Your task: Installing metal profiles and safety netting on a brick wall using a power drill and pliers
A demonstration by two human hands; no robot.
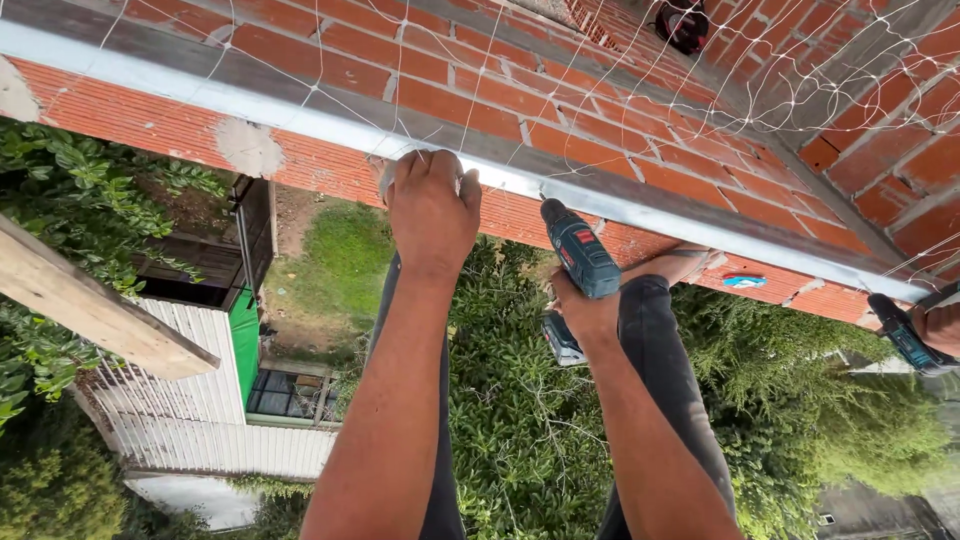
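1. The left hand (432, 210) sits just above the middle of the frame; its fingers are curled over the lower edge of the metal strip (300, 112), gripping it where a small pale piece shows under the fingertips; what that piece is cannot be told.
2. The right hand (585, 312), just right of centre, is closed around the grip of a teal cordless drill (578, 262); the drill points up and left, its bit tip touching the metal strip just right of the left hand.
3. The metal strip runs from the upper left edge down to the right edge, fixed along a red brick wall (560, 100); a white net (830, 70) lies over the bricks in the upper right.
4. At the right edge another person's hand (938, 325) holds a second teal drill (905, 335) near the strip; its fingers are mostly out of frame.
5. A wooden plank (90, 305) crosses the left side.
6. Farthest, in the lower part: green bushes (520, 420), a white fence (190, 400), a patch of grass (340, 260).
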